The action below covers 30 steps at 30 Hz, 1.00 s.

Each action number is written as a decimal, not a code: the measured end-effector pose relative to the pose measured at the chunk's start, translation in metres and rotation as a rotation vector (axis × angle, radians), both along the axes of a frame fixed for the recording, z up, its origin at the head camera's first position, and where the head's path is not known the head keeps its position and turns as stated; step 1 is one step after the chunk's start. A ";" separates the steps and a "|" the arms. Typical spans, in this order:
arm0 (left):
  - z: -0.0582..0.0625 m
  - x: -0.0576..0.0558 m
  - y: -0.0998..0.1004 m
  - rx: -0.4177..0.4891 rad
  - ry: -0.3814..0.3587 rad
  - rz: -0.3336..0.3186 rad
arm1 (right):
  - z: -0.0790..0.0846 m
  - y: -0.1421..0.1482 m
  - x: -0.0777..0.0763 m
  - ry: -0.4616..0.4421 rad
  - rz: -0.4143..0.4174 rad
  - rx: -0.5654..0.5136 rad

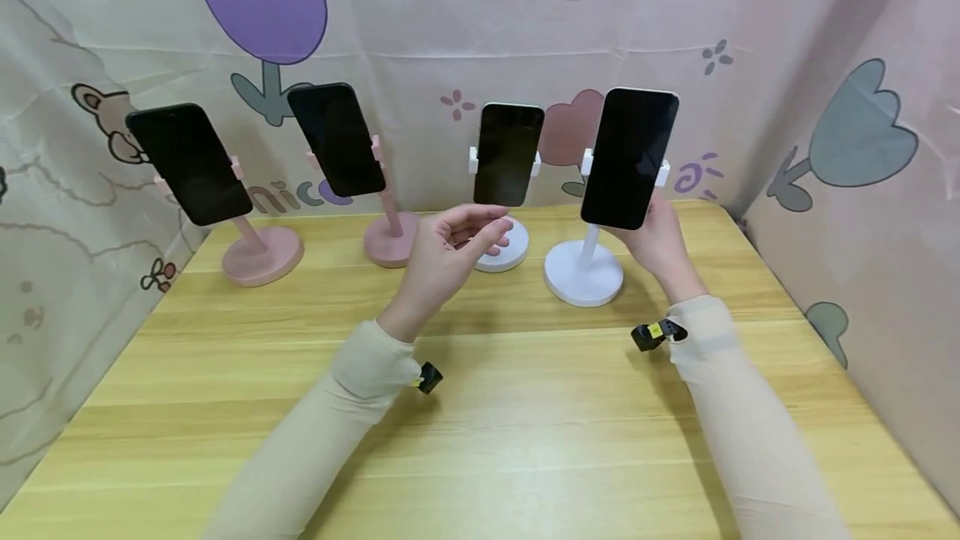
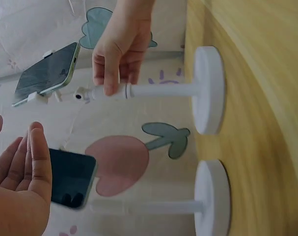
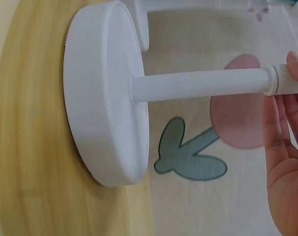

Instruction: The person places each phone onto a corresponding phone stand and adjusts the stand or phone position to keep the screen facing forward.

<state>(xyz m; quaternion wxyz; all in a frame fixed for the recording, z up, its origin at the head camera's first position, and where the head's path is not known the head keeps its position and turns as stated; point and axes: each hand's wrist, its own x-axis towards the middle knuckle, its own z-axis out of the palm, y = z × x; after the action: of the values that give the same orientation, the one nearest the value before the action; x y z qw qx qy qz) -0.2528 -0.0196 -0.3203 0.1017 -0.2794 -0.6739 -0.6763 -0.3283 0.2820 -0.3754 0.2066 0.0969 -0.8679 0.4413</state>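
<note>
My right hand pinches the upper stem of the right-hand white phone stand, behind the black-screened phone in its clamp. In the right wrist view, thumb and fingers meet at the ribbed collar of that stand. My left hand hovers in front of the other white stand, its fingers loosely bent and holding nothing. That stand carries a smaller-looking phone and stands farther back. The left hand hides part of its base and stem in the head view.
Two pink phone stands, one at far left and one nearer the middle, each hold a dark phone. All the stands are on a wooden table. A printed curtain hangs close behind and at both sides.
</note>
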 end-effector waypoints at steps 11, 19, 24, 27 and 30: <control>-0.012 0.000 -0.024 -0.067 -0.060 0.005 | 0.004 0.022 -0.012 -0.019 -0.045 -0.006; -0.018 0.001 -0.035 -0.112 -0.077 0.015 | 0.008 0.030 -0.020 -0.030 -0.027 -0.055; -0.021 0.001 -0.040 -0.145 -0.064 0.024 | 0.008 0.038 -0.024 -0.005 -0.014 -0.090; -0.023 0.000 -0.043 -0.150 -0.058 0.025 | 0.008 0.042 -0.026 0.023 -0.031 -0.071; -0.025 -0.001 -0.046 -0.162 -0.048 0.024 | 0.007 0.045 -0.027 0.011 -0.060 -0.057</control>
<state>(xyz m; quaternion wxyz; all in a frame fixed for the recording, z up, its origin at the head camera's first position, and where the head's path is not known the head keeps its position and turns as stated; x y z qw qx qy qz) -0.2539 -0.0660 -0.3449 0.0705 -0.2623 -0.7321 -0.6247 -0.3556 0.3267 -0.3679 0.2273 0.0674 -0.8563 0.4589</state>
